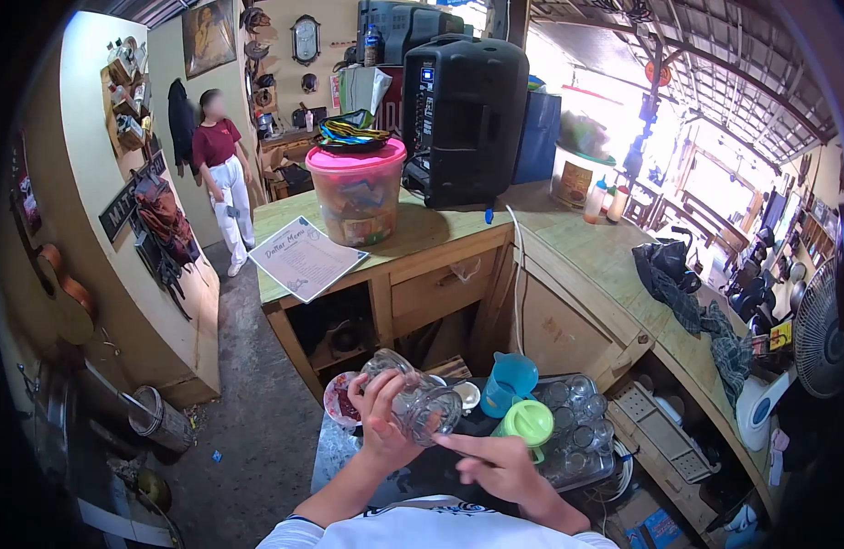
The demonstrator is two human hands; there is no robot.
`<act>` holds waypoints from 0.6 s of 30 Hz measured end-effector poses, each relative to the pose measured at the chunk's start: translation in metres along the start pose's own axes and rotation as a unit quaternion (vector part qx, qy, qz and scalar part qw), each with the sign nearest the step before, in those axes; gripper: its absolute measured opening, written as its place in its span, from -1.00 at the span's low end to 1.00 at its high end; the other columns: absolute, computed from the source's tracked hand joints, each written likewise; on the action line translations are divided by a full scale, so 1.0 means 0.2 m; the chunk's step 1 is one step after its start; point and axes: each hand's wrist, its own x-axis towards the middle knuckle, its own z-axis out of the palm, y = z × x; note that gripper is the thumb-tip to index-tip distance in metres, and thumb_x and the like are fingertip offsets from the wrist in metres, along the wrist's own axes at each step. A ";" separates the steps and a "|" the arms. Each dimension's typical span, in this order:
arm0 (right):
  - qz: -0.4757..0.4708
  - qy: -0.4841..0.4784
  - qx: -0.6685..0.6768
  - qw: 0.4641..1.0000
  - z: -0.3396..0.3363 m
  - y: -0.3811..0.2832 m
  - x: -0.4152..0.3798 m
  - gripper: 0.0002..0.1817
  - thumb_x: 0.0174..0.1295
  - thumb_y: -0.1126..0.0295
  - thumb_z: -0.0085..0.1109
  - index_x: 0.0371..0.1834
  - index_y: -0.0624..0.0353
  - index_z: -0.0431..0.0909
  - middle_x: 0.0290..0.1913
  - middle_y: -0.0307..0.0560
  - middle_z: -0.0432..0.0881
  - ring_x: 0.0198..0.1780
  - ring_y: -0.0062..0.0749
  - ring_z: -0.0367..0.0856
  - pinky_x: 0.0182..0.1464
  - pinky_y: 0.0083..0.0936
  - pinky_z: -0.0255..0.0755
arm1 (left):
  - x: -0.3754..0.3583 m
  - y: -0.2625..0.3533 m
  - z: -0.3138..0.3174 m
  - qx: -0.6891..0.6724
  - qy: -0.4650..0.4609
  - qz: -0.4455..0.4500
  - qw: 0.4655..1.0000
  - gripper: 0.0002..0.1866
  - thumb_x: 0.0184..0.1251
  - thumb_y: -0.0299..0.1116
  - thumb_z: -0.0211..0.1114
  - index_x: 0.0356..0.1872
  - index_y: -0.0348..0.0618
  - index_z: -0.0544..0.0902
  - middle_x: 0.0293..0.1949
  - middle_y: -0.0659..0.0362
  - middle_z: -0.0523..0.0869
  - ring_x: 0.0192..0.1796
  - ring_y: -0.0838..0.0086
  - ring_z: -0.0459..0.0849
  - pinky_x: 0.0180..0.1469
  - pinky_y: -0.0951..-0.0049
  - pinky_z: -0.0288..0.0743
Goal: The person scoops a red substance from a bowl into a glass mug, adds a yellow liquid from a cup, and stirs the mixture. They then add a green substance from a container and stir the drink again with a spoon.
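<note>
My left hand (pixel 382 419) is wrapped round a clear glass jar (pixel 411 403), holding it tilted in front of me above the low dark table. My right hand (pixel 499 468) holds nothing. Its index finger stretches out to touch the jar's lower right end, while the other fingers are partly curled. Close to my right hand stands a green lidded pitcher (pixel 526 423), with a translucent blue pitcher (pixel 510 380) behind it. Several upturned drinking glasses (pixel 573 416) sit on a tray at the right. A white tub with red contents (pixel 341 400) is partly hidden behind my left hand.
A wooden counter (pixel 458 240) bends round ahead, bearing a pink-lidded bucket (pixel 356 197), a menu sheet (pixel 305 258) and a black speaker (pixel 467 119). A fan (pixel 820 329) stands at far right. Another person (pixel 222 165) stands at the back left.
</note>
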 end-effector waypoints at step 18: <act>0.009 -0.034 -0.212 0.977 0.01 0.08 0.10 -0.81 0.15 0.29 0.32 -0.30 0.16 0.64 -0.37 -0.17 0.68 -0.27 -0.25 0.59 -0.17 -0.40 0.44 | -0.14 -0.04 0.02 -0.215 -0.140 -0.113 0.960 0.48 -0.17 -0.14 0.61 0.48 -0.06 -0.55 0.09 -0.07 0.53 0.10 0.11 0.57 0.17 0.05 0.32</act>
